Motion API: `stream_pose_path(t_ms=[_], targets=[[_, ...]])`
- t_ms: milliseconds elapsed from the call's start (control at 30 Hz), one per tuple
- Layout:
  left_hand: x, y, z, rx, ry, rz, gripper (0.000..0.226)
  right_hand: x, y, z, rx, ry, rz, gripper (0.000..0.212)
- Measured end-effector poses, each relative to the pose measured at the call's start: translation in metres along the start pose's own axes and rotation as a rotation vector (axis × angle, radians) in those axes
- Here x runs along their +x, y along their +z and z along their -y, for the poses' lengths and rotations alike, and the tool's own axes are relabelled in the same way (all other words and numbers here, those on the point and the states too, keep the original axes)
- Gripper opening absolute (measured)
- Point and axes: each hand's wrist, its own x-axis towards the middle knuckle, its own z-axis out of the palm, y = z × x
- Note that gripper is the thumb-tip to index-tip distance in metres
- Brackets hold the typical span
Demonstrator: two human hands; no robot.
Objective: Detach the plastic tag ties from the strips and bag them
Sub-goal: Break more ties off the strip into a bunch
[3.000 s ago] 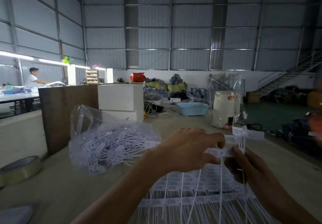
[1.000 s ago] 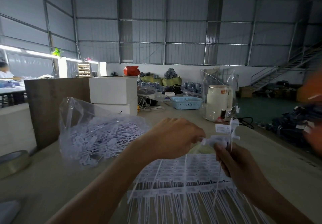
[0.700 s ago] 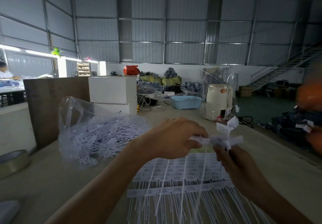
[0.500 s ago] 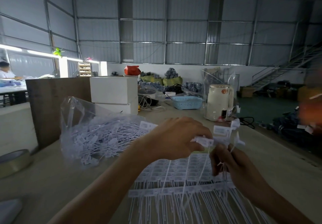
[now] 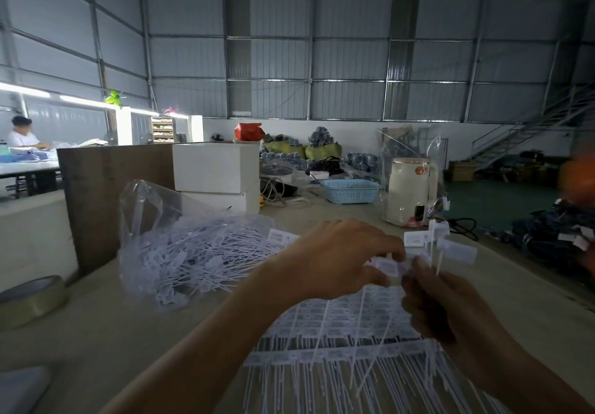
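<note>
Left hand and right hand meet above the desk, both pinching a short strip; the right also holds several detached tag ties. The clear bag at left is well filled. Many uncut strips lie below: work judged partly done.
</note>
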Motion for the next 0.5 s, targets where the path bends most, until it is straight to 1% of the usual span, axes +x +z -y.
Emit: stream_pose_path(t_ms=[67,133,233,367,433,500], targets=[[0.0008,0.001,0.0009,-0.005,0.012,-0.002,0.031,0.0006,0.001,-0.0022,-0.084,-0.013,-0.004,0.033],[0.0017,0.002,0.0008,-0.033,0.028,-0.008,0.029,0.0015,0.0018,-0.004,-0.119,-0.017,-0.013,0.031],[0.0032,0.0041,0.0001,-0.091,0.039,-0.021,0.031,0.002,-0.0005,-0.0054,-0.137,-0.011,-0.027,0.036],[0.0039,0.0072,0.002,-0.123,0.046,-0.014,0.035,0.0016,-0.0023,-0.0059,-0.074,-0.009,-0.014,0.032],[0.0032,0.007,0.0045,-0.162,0.033,-0.011,0.038,0.002,-0.0037,-0.0052,-0.021,-0.007,-0.032,0.03],[0.0019,0.006,0.007,-0.145,0.016,0.004,0.043,0.0022,-0.0059,-0.0043,0.041,0.002,-0.051,0.028]])
